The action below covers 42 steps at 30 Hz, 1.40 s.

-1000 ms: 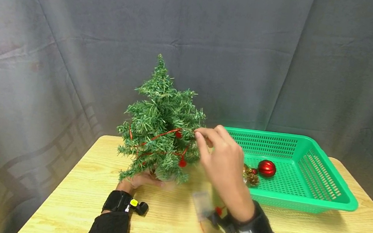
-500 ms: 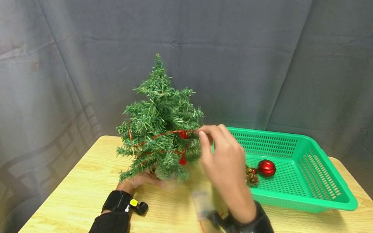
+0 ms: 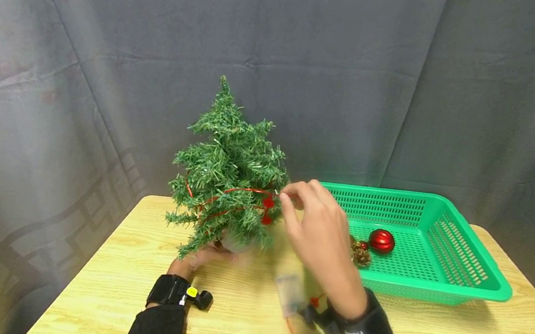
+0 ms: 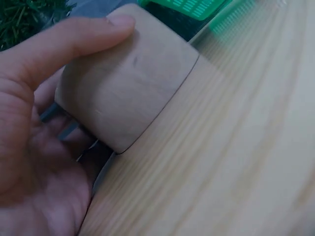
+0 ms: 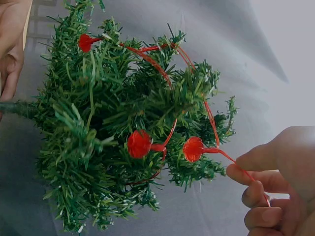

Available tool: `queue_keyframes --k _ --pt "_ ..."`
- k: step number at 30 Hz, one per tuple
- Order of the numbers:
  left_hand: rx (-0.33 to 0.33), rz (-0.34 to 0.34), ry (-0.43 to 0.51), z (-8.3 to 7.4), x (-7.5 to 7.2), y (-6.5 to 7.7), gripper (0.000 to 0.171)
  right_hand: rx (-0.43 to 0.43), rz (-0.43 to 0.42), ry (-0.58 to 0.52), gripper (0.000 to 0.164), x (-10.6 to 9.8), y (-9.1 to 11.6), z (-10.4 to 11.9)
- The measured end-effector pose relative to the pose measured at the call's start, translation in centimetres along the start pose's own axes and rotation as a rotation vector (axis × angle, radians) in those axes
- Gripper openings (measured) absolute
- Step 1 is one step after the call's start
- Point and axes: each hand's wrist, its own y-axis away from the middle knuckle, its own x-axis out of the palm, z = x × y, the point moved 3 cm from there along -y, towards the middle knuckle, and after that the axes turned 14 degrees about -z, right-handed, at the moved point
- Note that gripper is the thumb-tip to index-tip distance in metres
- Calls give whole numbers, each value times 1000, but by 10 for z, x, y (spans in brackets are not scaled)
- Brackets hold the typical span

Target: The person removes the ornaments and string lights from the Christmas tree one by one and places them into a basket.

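A small artificial Christmas tree (image 3: 225, 172) stands on the table, its top leaning slightly left. My left hand (image 3: 206, 254) grips its pale, block-shaped base (image 4: 128, 88), thumb over the top edge in the left wrist view. Red wire of a string of lights (image 3: 249, 190) winds round the branches and carries red rose-shaped heads (image 5: 193, 149). At the tree's right side my right hand (image 3: 316, 225) pinches this wire between thumb and fingers, just past one rose head. Part of the wire is hidden among the branches.
A green plastic basket (image 3: 435, 286) stands on the right, holding a red ball ornament (image 3: 382, 241) and a pinecone decoration (image 3: 361, 254). Beneath my right wrist lie a blurred clear box (image 3: 287, 292) and another red head (image 3: 314, 301). A grey curtain (image 3: 332, 73) hangs behind.
The tree has turned slightly and its top has shifted left. My right hand drew the wire rightward, then moved a little back left. The upper rose head has moved right and down.
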Motion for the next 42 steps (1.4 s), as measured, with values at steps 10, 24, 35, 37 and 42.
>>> queue_keyframes --k 10,24,35,37,42 --pt "145 -36 -20 -23 5 4 96 -42 13 89 15 2 3 -1" --pt "128 -7 -23 -12 1 5 100 -54 -10 62 15 4 4 -3" --pt "216 3 34 -14 2 3 99 19 138 -7 12 9 5 -2" --pt "222 -6 43 -19 2 6 98 11 137 -4 12 9 4 -2" --pt "245 -19 11 -17 2 4 101 -13 119 3 12 9 4 -1"
